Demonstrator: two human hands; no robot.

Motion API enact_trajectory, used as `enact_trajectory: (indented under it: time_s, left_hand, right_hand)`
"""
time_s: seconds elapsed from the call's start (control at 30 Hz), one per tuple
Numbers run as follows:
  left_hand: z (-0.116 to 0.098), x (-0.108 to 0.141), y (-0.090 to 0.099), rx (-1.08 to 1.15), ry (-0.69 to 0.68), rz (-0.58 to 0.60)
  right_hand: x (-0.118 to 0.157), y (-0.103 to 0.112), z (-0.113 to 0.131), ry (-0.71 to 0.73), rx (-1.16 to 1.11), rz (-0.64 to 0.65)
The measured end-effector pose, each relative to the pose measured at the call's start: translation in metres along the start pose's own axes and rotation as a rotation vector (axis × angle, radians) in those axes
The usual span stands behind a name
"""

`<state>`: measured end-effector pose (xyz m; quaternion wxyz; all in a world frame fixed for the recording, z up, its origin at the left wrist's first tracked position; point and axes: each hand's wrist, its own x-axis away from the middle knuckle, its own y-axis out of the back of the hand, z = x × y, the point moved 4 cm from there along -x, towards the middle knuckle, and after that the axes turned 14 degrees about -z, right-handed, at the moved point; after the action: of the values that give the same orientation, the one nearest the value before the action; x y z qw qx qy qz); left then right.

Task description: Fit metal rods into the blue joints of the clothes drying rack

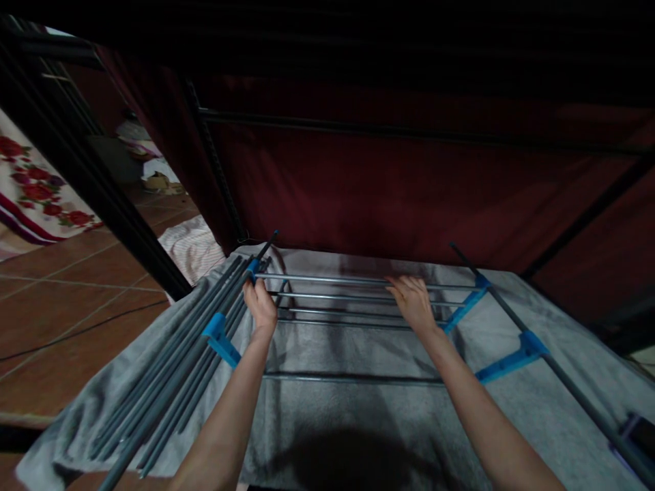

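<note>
A partly assembled rack of grey metal tubes and blue plastic brackets lies across the grey cloth. My left hand is closed at the left end of the far crossbar, just below a blue connector; its fingertips are partly hidden. Farther along that same crossbar, my right hand has its fingers curled over the tube. Several thinner crossbars run below, between the left side and the right blue bracket. Nearer to me are a left blue bracket, a right blue bracket and a lower crossbar.
Several loose grey tubes lie bundled on the left of the cloth. The long right side tube slants toward me, near a dark object at the right edge. Behind hangs a dark red curtain with a black post.
</note>
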<state>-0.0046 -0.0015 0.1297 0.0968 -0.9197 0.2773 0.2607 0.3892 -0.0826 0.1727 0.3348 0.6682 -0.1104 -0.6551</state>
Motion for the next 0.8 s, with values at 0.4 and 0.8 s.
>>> enact_trajectory:
  time_s: [0.4,0.8]
  left_hand:
    - [-0.0081,0.0055,-0.0024,-0.04,0.039,-0.147]
    - [-0.0105,0.003,-0.0029,0.001,-0.008,-0.074]
  right_hand:
    - [0.0004,-0.0018,-0.0011,-0.035,-0.048,-0.018]
    - [0.001,-0.001,0.0048,-0.068,-0.089,-0.062]
